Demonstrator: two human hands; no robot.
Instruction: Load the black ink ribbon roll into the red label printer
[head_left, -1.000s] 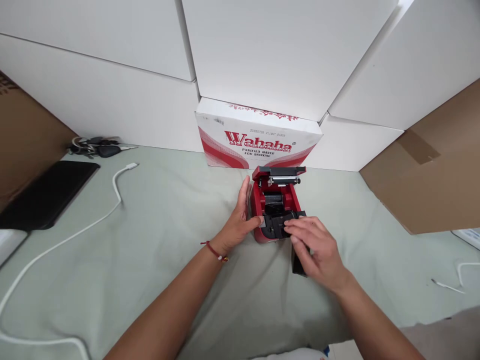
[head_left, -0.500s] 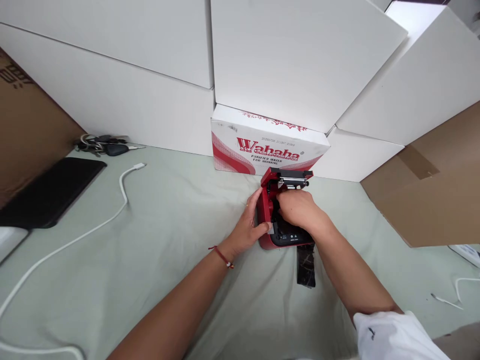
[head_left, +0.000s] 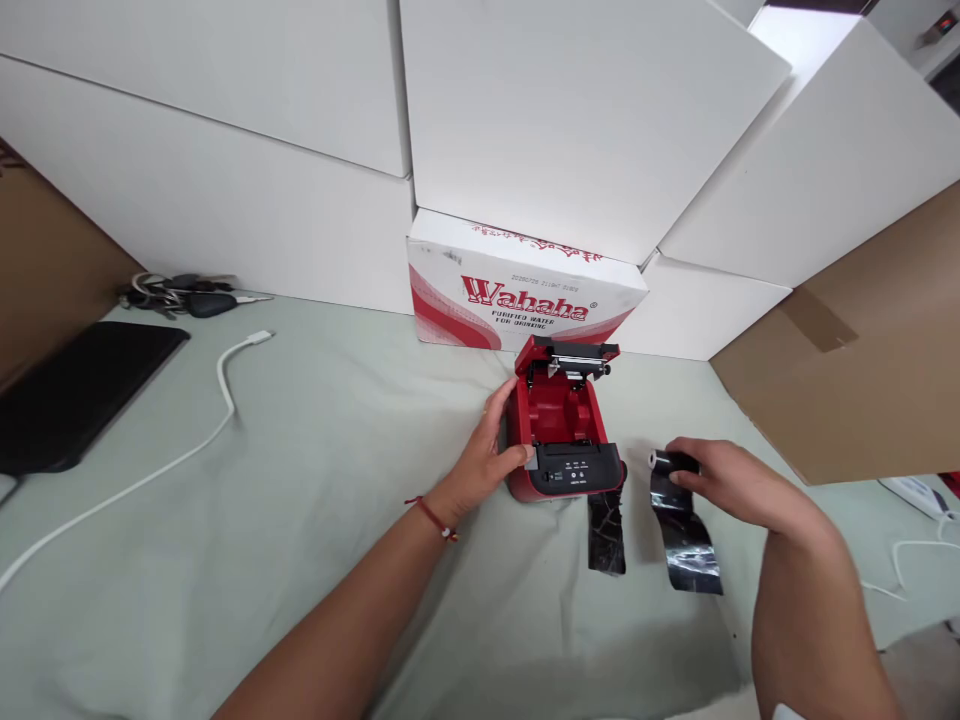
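A small red and black label printer (head_left: 559, 470) stands with its lid (head_left: 574, 358) raised, and its red inner compartment shows nothing inside. My left hand (head_left: 480, 455) grips the printer's left side, thumb on the grey piece at the front corner and fingers along the outer wall. To the right of the printer, my right hand (head_left: 720, 480) pinches a roll of black film (head_left: 667, 462); a loose length of it hangs down toward the cloth. Another crinkled black strip (head_left: 606, 535) lies at the printer's front right corner.
Behind the printer is a white and red Wahaha water box (head_left: 525, 290), with white boxes (head_left: 585, 120) stacked above. Cardboard (head_left: 847, 390) stands at the right. On the left lie keys (head_left: 187, 295), a black flat pad (head_left: 90, 390) and a white cable (head_left: 225, 400).
My right hand has come out of the printer and moved right, bringing the black film roll with it. My left hand stays on the printer.
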